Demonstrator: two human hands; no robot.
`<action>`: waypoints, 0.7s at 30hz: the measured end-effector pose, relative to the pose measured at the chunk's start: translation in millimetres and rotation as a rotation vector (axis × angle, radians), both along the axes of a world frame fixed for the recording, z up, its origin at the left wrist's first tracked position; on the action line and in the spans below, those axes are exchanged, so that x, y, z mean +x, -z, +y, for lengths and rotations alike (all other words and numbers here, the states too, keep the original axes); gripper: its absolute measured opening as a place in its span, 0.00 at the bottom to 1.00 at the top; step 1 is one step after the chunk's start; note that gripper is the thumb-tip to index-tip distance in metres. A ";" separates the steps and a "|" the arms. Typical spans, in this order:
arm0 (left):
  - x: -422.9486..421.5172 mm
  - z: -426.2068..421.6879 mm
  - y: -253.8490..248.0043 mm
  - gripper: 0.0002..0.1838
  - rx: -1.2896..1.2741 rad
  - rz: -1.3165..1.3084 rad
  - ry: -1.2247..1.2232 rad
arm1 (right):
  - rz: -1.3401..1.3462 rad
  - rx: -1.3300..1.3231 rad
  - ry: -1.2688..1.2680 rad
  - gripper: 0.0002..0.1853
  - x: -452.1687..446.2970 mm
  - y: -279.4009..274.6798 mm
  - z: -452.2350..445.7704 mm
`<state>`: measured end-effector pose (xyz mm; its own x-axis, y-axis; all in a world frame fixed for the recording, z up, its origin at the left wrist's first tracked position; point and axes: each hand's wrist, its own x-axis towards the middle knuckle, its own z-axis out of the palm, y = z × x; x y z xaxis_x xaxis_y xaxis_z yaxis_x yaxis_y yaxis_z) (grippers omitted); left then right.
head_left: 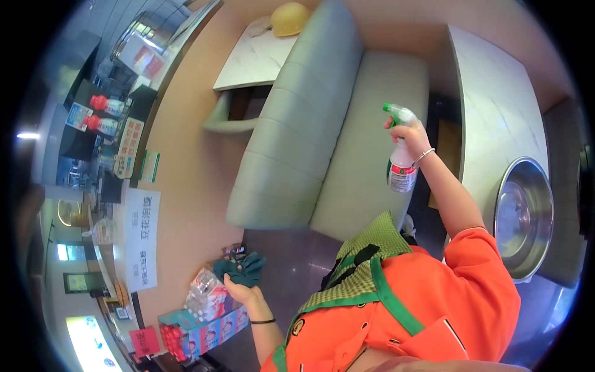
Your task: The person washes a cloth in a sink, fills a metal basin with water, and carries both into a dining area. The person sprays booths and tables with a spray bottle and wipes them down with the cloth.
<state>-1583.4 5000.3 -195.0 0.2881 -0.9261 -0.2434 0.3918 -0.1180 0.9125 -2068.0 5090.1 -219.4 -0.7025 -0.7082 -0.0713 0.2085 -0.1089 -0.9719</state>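
Note:
My right hand is wrapped round the neck of a spray bottle with a green and white trigger head and a red and white label. The bottle is upright in the view, over the seat of the grey-green padded bench. Lower left, my left hand grips a dark green cloth, which hangs bunched over the fingers. Behind that hand are clear plastic-wrapped goods and printed boxes; the hand looks apart from them, though the gap is hard to judge.
At the right, a large steel basin stands on a white marble-patterned table. Another such table, with a yellow helmet-like object, lies beyond the bench back. A counter with a white sign and red-capped bottles runs along the left.

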 end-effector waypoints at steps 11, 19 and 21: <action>41.4 18.5 27.8 0.17 -0.005 0.093 0.030 | 0.093 0.124 -0.269 0.14 110.7 -12.0 38.1; 73.7 31.2 32.5 0.17 0.042 0.124 0.072 | 0.112 0.193 -0.335 0.07 167.6 11.6 68.6; 77.8 34.2 32.7 0.17 0.061 0.117 0.076 | 0.137 0.270 -0.336 0.09 171.6 16.7 79.5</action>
<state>-1505.6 5034.6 -227.7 0.1840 -0.9268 -0.3274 0.4827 -0.2050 0.8514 -1896.3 5169.5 -236.1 -0.4524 -0.8674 -0.2072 0.0566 0.2040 -0.9773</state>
